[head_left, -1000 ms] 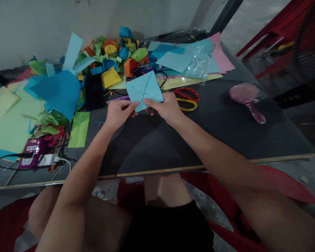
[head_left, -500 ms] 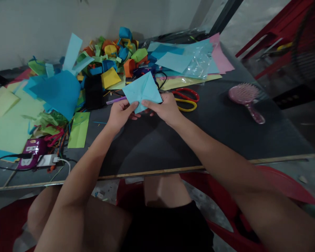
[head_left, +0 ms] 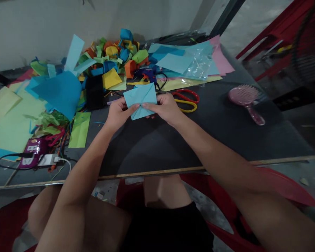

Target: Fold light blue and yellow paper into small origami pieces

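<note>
Between both hands is a light blue folded paper [head_left: 141, 95], held above the dark table [head_left: 157, 150] with crease lines meeting near its middle. My left hand [head_left: 118, 113] grips its left side, thumb on top. On the right side, my right hand [head_left: 168, 108] does the same, its thumb tip close to the left one. Most of the other fingers are hidden beneath the paper. Just beyond my right hand lie scissors [head_left: 187, 100] with one red and one yellow handle loop. A purple stick-like item [head_left: 110, 103] is partly covered by my left hand.
A heap of coloured paper pieces [head_left: 111, 50] and a blue paper cone [head_left: 59, 91] lie at the back left. A black phone-like object [head_left: 94, 92], a green sheet [head_left: 79, 130], a purple power socket [head_left: 34, 152], paper sheets [head_left: 173, 62] and a pink hairbrush [head_left: 245, 99] are also there.
The light blue paper has turned in my hands, from a diamond-like position to nearly square-on, and sits slightly lower. Both hands keep hold of it.
</note>
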A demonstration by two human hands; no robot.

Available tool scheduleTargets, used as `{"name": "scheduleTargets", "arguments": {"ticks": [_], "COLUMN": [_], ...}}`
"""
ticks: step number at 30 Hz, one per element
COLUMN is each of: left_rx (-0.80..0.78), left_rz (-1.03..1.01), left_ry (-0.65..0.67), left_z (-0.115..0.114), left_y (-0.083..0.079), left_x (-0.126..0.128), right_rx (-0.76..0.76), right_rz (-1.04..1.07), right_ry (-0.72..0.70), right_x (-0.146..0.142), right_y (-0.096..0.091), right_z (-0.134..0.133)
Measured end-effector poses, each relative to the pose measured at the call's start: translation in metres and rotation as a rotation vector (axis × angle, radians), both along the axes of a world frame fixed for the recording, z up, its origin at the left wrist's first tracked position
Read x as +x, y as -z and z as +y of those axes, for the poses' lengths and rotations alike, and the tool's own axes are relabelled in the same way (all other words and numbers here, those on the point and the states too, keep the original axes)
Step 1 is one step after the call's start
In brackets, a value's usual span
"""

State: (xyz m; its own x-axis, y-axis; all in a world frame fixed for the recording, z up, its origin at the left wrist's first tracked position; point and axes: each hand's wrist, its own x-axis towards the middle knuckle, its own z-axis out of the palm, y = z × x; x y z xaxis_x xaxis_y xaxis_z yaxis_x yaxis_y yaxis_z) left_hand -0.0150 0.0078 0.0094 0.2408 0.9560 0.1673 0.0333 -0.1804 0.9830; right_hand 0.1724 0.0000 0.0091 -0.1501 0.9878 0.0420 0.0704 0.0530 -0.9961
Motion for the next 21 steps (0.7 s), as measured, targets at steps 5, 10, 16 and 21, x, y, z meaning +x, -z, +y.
{"name": "scheduleTargets", "arguments": {"ticks": [5, 10, 16, 21], "left_rx": [0.019, -0.018, -0.112, -0.186], "left_rz": [0.025, -0.037, -0.051, -0.046], "left_ry": [0.017, 0.031, 0.064, 0.091], "left_z": [0.001, 0.002, 0.001, 0.003], "left_y": [0.001, -0.002, -0.009, -0.017], "left_x": [-0.002, -0.006, -0.011, -0.015], "right_rx": [0.004, -0.048, -0.075, -0.021], "right_rz": [0.109, 0.219, 0.269, 0.251], "right_ry": [-0.026, -0.119, -0.196, -0.247], "right_x": [-0.001, 0.002, 0.009, 0.012], "right_y": [0.003, 0.004, 0.002, 0.001], "right_z": [0.002, 0.002, 0.003, 0.005]}}
